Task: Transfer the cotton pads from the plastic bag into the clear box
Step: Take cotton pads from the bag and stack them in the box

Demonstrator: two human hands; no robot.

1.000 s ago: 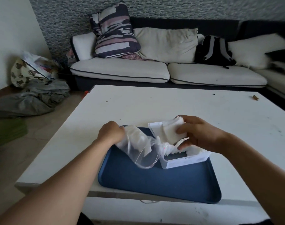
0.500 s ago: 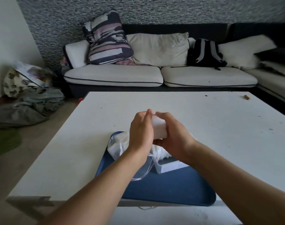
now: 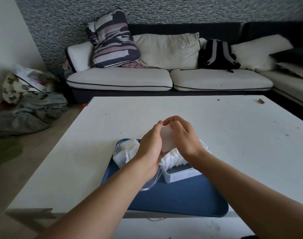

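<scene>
My left hand (image 3: 150,144) and my right hand (image 3: 184,137) hold a stack of white cotton pads (image 3: 167,140) between them, above the blue tray (image 3: 181,195). Their fingertips meet over the top of the stack. Under the hands stands the clear box (image 3: 181,175) with a row of cotton pads (image 3: 175,158) in it. The plastic bag (image 3: 125,152), with more pads inside, lies on the tray to the left of the box, partly hidden by my left wrist.
The tray sits at the near edge of a white table (image 3: 233,135). A small brown object (image 3: 261,101) lies at the table's far right. Behind it is a sofa (image 3: 164,78) with cushions and a black backpack (image 3: 216,54). Clothes and bags (image 3: 26,104) lie on the floor at left.
My left hand let go of the bag and joined my right hand round the stack of pads. The stack rose above the box. The bag lies slack on the tray.
</scene>
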